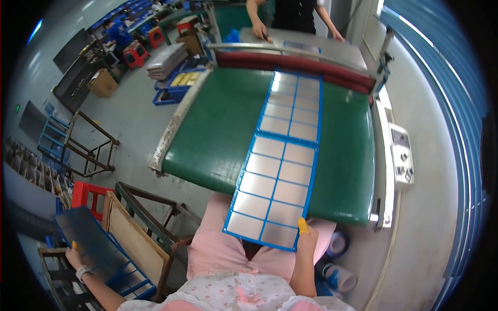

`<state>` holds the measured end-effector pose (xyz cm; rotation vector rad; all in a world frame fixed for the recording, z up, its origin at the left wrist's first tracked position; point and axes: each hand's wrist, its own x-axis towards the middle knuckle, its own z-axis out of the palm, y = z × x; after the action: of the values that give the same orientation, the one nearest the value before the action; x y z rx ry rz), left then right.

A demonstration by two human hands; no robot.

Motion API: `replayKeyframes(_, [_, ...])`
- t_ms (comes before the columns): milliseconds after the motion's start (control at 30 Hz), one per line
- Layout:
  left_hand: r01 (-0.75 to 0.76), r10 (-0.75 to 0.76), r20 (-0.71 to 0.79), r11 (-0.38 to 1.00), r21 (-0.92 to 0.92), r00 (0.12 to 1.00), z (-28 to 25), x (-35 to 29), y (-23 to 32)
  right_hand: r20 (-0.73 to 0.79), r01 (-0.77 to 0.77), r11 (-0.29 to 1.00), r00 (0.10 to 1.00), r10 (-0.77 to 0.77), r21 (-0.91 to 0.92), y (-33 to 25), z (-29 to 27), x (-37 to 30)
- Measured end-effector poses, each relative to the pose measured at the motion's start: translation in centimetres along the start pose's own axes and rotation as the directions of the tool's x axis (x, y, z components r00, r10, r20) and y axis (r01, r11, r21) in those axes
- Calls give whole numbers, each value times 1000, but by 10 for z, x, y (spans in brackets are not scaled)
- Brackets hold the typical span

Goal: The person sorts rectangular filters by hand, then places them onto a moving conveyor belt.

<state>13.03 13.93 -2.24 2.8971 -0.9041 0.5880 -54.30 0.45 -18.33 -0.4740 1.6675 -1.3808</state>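
1. The near sheet [272, 179], pale panels in a blue grid, lies lengthwise on the green belt [207, 119], its near end jutting over the belt's front edge above the lap. The far sheet [293, 106] lies just beyond it, towards the red roller [332, 76].
2. The right hand [308, 239] is at the near sheet's near right corner: its thumb, in a yellow cover, lies on the edge, and its fingers look closed on it (those underneath are hidden).
3. The left hand [74, 257] is out to the side at the edge of the dark sheet [96, 241]. Its yellow-tipped thumb shows at the rim; I cannot tell whether its fingers pinch or merely rest there.
4. The near sheet looks thin and light, fairly stiff since the jutting end barely sags, though probably bendable over its length.
5. Its pale panels look smooth, likely slippery and easily marked, so the blue border seems the better hold. Two opposite corners would probably keep it flat and straight.
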Motion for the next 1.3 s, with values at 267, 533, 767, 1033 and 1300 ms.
replayKeyframes(267, [281,-186,244,214,-936,952,-102,-51,157,-52,62,996,997,-59,61,-8,9,4])
replayKeyframes(533, [387,431,312,-94,-917,846,-70,-82,274,-77,-35,996,996,42,80,-16,-2,1])
replayKeyframes(767, [681,725,391,-147,-717,567,-42,-159,353,-52,-50,997,998,47,-56,4,-8,-29])
replayKeyframes(1033, [858,852,474,60,-510,222,-28,-225,372,-43,-94,992,994,98,80,1,-5,-21])
replayKeyframes(1300, [870,874,485,255,-421,-21,-19,-274,374,-53,-45,998,997,48,44,6,-5,-10])
